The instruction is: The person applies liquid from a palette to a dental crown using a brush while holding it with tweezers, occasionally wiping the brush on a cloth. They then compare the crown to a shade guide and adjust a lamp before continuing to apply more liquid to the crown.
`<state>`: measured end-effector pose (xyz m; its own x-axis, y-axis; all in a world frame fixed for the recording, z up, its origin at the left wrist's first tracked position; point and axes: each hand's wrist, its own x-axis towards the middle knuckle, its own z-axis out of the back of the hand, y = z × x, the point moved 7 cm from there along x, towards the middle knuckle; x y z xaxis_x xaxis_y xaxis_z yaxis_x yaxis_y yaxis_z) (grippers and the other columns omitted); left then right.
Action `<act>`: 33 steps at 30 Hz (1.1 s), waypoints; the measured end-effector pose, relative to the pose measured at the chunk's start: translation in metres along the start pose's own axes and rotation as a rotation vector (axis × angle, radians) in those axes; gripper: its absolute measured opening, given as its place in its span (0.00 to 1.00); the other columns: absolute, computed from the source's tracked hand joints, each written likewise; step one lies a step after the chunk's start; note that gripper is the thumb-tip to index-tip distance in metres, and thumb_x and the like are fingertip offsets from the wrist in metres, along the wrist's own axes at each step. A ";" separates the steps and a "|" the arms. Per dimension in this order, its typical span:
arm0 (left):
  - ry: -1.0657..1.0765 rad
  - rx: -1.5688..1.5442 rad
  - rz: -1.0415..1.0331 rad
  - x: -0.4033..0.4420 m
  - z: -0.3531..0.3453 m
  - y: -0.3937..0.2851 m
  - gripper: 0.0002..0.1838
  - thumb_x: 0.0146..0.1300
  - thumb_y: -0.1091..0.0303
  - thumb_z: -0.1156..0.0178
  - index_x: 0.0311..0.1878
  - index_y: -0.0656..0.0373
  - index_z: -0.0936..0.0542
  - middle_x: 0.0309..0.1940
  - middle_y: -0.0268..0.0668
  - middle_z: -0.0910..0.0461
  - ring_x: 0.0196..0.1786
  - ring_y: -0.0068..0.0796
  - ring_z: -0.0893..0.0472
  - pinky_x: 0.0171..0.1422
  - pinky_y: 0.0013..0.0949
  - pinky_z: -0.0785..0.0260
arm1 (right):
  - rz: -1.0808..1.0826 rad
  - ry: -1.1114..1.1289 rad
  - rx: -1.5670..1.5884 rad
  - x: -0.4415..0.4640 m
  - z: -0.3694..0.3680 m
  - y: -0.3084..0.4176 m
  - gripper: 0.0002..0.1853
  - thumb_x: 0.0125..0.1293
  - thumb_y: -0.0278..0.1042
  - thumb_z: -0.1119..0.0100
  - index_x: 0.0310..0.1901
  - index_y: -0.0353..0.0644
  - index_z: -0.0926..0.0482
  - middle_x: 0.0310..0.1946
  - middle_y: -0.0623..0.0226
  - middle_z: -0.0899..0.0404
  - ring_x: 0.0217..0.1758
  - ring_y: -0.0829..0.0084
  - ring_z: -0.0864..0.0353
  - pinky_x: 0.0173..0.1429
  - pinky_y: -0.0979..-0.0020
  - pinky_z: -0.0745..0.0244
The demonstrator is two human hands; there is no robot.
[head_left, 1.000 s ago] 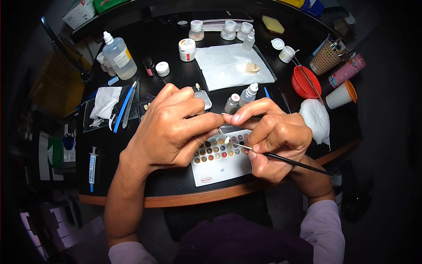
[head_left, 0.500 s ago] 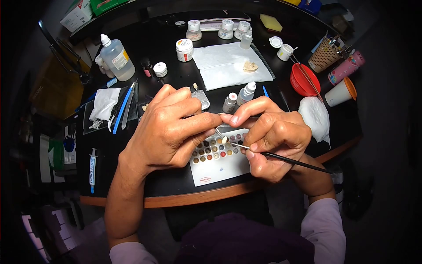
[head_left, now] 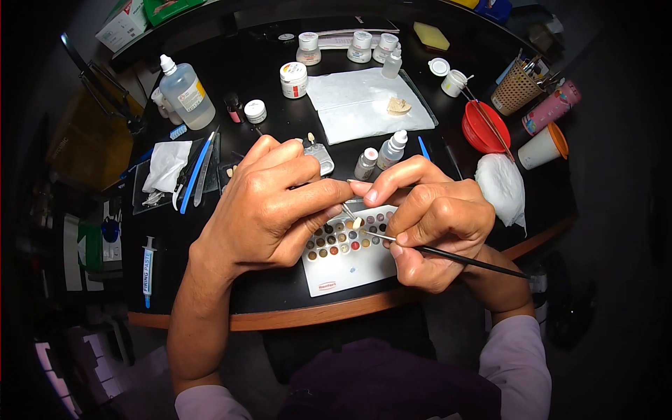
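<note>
My left hand is closed on a thin metal holder, most of which the fingers hide. At its tip sits a small cream-white dental crown. Pinched in my right hand is a fine brush with a black handle, its tip pointing left close to the crown; whether the two touch I cannot tell. My fingertips meet above the crown. Beneath both hands lies a white palette with rows of small round wells in brown, grey, red and pink shades, partly covered by my fingers.
Two small bottles stand just beyond my hands. Behind is a white paper sheet bearing a beige model piece. A red bowl and a white cup are at right. Tweezers and a syringe lie at left.
The brush tip has drawn back slightly to the right from the crown, and the handle end has shifted a little. My left hand and the crown stay nearly still.
</note>
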<state>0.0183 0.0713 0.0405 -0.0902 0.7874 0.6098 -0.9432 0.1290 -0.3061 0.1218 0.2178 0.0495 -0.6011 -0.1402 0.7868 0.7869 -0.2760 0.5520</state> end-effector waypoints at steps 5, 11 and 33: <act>-0.013 -0.004 -0.022 0.000 0.001 0.000 0.14 0.55 0.72 0.30 0.46 0.57 0.10 0.26 0.33 0.30 0.32 0.35 0.33 0.43 0.40 0.44 | 0.011 -0.041 0.011 -0.001 0.001 -0.001 0.10 0.44 0.15 0.34 0.25 0.40 0.24 0.23 0.65 0.16 0.49 0.54 0.08 0.52 0.57 0.10; -0.016 -0.006 -0.017 0.000 0.001 0.000 0.14 0.55 0.72 0.30 0.46 0.57 0.10 0.26 0.32 0.31 0.32 0.35 0.33 0.43 0.40 0.44 | 0.010 -0.046 0.018 -0.002 0.002 -0.001 0.10 0.44 0.15 0.33 0.25 0.40 0.24 0.24 0.65 0.16 0.48 0.54 0.08 0.53 0.57 0.10; -0.013 -0.002 -0.025 0.001 0.002 -0.002 0.15 0.54 0.70 0.30 0.47 0.57 0.09 0.25 0.32 0.32 0.32 0.34 0.33 0.43 0.40 0.44 | 0.013 -0.058 0.029 -0.002 0.002 -0.002 0.09 0.44 0.14 0.34 0.25 0.39 0.23 0.25 0.64 0.16 0.48 0.55 0.09 0.54 0.56 0.10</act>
<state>0.0189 0.0707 0.0436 -0.0710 0.7760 0.6267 -0.9445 0.1498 -0.2924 0.1218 0.2203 0.0478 -0.5819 -0.0878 0.8085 0.7990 -0.2471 0.5482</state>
